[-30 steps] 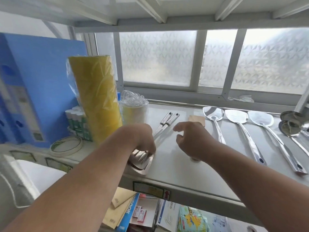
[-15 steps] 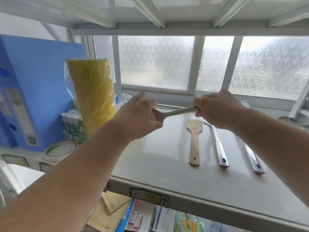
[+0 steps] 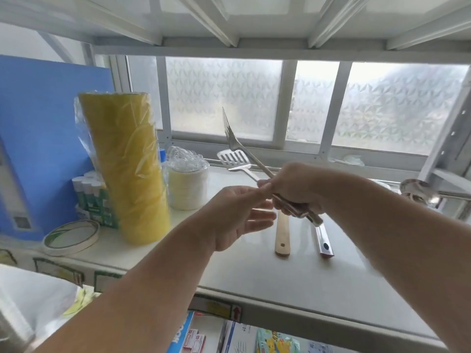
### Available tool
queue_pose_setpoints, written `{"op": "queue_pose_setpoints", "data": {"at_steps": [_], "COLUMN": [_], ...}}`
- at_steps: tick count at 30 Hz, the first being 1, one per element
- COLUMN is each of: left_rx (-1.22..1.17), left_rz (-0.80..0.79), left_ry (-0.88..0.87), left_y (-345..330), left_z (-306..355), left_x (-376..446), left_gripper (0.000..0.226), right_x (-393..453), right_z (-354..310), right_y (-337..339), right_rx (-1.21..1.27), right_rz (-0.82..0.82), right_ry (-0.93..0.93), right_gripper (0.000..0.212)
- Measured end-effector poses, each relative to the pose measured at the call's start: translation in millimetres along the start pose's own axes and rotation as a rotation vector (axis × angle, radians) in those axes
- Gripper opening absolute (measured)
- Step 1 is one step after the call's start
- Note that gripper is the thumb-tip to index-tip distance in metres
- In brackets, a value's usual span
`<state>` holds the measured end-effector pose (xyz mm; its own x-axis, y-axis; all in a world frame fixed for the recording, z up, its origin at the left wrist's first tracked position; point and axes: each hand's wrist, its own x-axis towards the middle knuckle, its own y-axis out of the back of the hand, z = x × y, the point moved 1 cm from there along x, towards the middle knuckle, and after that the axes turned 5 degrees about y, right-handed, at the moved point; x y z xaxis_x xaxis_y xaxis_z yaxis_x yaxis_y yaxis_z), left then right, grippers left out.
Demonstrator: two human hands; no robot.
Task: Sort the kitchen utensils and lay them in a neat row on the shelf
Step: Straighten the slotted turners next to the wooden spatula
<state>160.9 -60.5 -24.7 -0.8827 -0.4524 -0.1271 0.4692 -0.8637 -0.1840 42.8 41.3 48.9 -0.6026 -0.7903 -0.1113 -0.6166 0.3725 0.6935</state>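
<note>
My right hand is closed around the handles of two steel slotted spatulas above the white shelf. Their heads point away toward the window: one head shows flat, the other stands edge-on and higher. My left hand is just left of the handles, fingers spread, fingertips touching near my right thumb. Under my right hand lie a wooden spatula and a steel utensil handle, side by side, handles toward me. A steel ladle shows at the far right.
A tall yellow wrapped roll, a stack of tape rolls, glue sticks, a flat tape ring and a blue box fill the shelf's left. A perforated shelf post rises at right. Boxes sit on the shelf below.
Both hands lifted the spatulas from the shelf's front left and held them crosswise. Now only my right hand grips them, heads toward the window, and my left hand has opened.
</note>
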Motion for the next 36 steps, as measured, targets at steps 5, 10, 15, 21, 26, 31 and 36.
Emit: {"op": "queue_pose_setpoints", "data": {"at_steps": [5, 10, 15, 21, 26, 31, 36], "left_rx": [-0.03, 0.026, 0.113, 0.773, 1.159, 1.25, 1.288], "left_rz": [-0.002, 0.117, 0.343, 0.567, 0.591, 0.633, 0.632], "left_ry": [0.078, 0.156, 0.118, -0.017, -0.094, -0.134, -0.162], "left_y": [34, 63, 72, 69, 61, 68, 79], "left_z": [-4, -11, -9, -12, -20, -21, -23], "left_x": [-21, -25, -19, -15, -17, -18, -21], "left_gripper": [0.047, 0.06, 0.052, 0.02, 0.013, 0.015, 0.02], "right_x": [36, 48, 42, 24, 26, 23, 4], "right_z": [-3, 0, -3, -4, -3, -2, 7], "right_y": [-61, -105, -110, -94, -94, -101, -113], "right_rx": [0.378, 0.721, 0.683, 0.131, -0.131, -0.31, -0.392], "right_rz": [-0.003, -0.051, 0.001, 0.118, 0.156, 0.161, 0.148], "right_ry": [-0.135, -0.164, -0.121, -0.057, -0.056, 0.04, 0.186], "right_gripper": [0.026, 0.021, 0.01, 0.017, 0.012, 0.02, 0.028]}}
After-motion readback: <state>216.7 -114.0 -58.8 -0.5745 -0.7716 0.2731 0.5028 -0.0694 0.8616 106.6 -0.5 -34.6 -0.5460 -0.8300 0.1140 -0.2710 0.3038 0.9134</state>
